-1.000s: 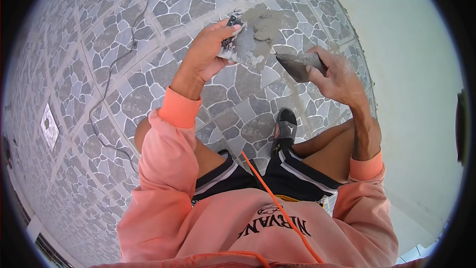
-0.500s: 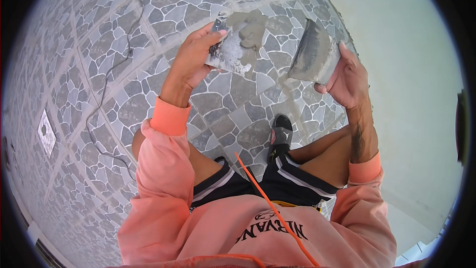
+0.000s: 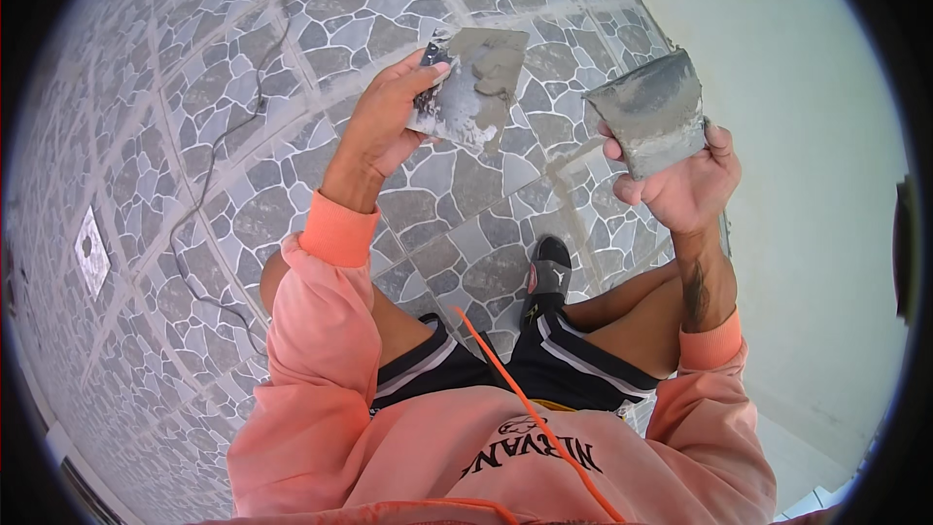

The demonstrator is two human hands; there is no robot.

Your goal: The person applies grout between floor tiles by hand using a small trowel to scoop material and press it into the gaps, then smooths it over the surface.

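A flat, dark plate smeared with grey mortar [image 3: 481, 78] is in my left hand [image 3: 397, 107], the thumb pressed on its near left edge. A thicker lump of mortar [image 3: 498, 72] lies toward its right side. My right hand [image 3: 692, 180] grips a curved, flexible spreader blade [image 3: 649, 109] from its lower edge, with fingertips at both sides. Grey mortar coats the blade's visible face. The blade is held up near the wall, apart from the plate.
A pale wall [image 3: 777, 136] rises along the right. Stone-patterned tiles [image 3: 418, 209] cover the floor, with a thin dark cable [image 3: 206, 165] across the left. A square metal plate with a hole [image 3: 92, 253] lies at far left. My slippered foot [image 3: 550, 267] rests below my hands.
My right hand has turned the spreader blade so its mortar-coated face shows more, and shifted it a little to the right. The left hand and its plate have barely moved.
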